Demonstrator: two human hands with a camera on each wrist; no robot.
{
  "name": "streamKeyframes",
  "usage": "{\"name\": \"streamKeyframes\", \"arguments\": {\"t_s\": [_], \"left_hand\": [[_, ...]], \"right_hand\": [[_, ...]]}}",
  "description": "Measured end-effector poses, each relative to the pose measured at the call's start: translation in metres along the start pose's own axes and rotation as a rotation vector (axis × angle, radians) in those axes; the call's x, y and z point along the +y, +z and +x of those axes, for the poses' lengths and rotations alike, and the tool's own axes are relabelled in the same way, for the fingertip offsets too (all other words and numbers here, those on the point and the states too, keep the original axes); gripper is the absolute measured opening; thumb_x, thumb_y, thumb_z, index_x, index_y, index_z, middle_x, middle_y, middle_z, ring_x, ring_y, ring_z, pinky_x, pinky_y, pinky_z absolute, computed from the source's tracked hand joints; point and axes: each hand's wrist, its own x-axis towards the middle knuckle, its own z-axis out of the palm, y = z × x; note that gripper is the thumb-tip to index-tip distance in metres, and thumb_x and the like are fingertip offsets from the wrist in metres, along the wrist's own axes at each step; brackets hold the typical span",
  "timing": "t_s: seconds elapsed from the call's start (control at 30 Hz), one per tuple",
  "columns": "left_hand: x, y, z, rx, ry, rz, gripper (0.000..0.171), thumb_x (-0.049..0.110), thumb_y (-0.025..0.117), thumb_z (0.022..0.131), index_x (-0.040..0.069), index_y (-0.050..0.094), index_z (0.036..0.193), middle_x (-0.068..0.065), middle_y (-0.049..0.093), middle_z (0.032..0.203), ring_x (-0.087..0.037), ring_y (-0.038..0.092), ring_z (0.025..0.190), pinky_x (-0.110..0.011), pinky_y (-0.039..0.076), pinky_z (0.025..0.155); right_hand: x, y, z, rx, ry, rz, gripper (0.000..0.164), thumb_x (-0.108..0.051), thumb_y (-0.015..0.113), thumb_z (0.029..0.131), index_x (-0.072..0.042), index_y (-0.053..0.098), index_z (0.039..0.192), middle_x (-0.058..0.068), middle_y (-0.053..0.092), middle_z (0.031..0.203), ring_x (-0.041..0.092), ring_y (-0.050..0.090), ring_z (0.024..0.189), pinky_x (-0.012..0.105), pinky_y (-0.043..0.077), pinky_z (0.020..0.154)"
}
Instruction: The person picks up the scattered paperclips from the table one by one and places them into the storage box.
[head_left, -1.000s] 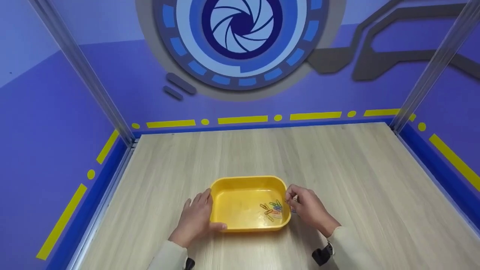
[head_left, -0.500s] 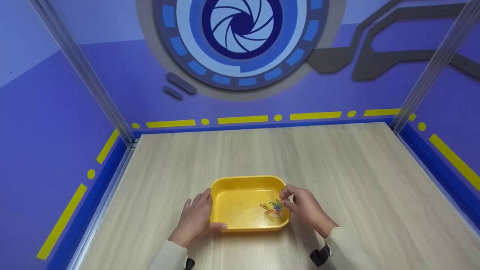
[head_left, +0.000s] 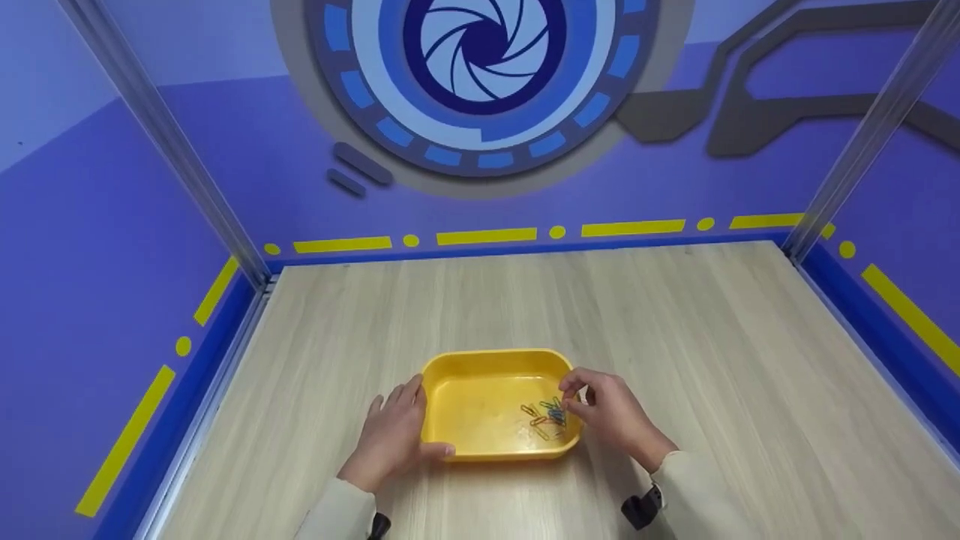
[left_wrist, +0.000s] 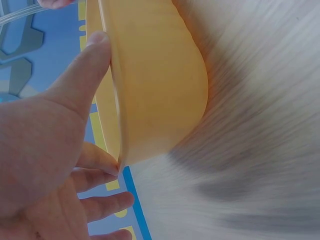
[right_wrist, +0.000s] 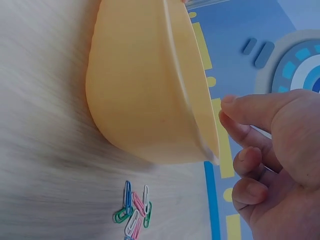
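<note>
A yellow plastic basin sits on the table, with several coloured paper clips inside at its right end. My left hand rests against the basin's left end, its fingers fairly straight and its thumb along the near rim. In the left wrist view the thumb and index finger touch the rim, while the other fingers stand apart. At the right rim is my right hand, thumb and index tips together. Nothing shows between them in the right wrist view. There, more paper clips lie on the table outside the basin.
The pale wood-grain table has blue panels at the back and sides. Metal posts mark its back corners.
From a second ago, my right hand has moved slightly left, from outside the basin's right rim to over it. The left hand and the basin hold their place.
</note>
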Motion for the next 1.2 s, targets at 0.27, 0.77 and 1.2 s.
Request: {"name": "streamKeyframes", "arguments": {"t_s": [0.27, 0.77, 1.2], "left_hand": [[0.001, -0.001, 0.001, -0.003, -0.016, -0.009, 0.104, 0.055, 0.08, 0.069, 0.002, 0.035, 0.147, -0.013, 0.037, 0.151, -0.032, 0.04, 0.134, -0.063, 0.028, 0.11], [0.001, -0.003, 0.0, -0.008, -0.009, -0.021, 0.106, 0.055, 0.08, 0.069, 0.002, 0.033, 0.148, -0.014, 0.036, 0.152, -0.034, 0.039, 0.135, -0.064, 0.027, 0.11], [0.0, 0.0, 0.001, 0.002, -0.006, -0.02, 0.105, 0.056, 0.08, 0.069, 0.002, 0.034, 0.147, -0.014, 0.038, 0.151, -0.033, 0.041, 0.133, -0.063, 0.028, 0.11]], "right_hand": [[0.004, -0.006, 0.0, 0.024, 0.01, 0.019, 0.021, -0.005, 0.072, 0.084, -0.023, 0.067, 0.091, -0.006, 0.062, 0.086, 0.014, 0.05, 0.073, 0.02, 0.043, 0.057], [0.029, -0.011, -0.001, 0.092, 0.025, 0.011, 0.019, -0.001, 0.07, 0.083, -0.017, 0.068, 0.094, -0.003, 0.063, 0.087, 0.013, 0.052, 0.074, 0.019, 0.045, 0.058], [0.045, -0.011, -0.005, 0.111, 0.151, -0.051, 0.017, -0.005, 0.07, 0.085, -0.013, 0.068, 0.1, 0.0, 0.062, 0.092, 0.015, 0.049, 0.077, 0.019, 0.043, 0.055]]}}
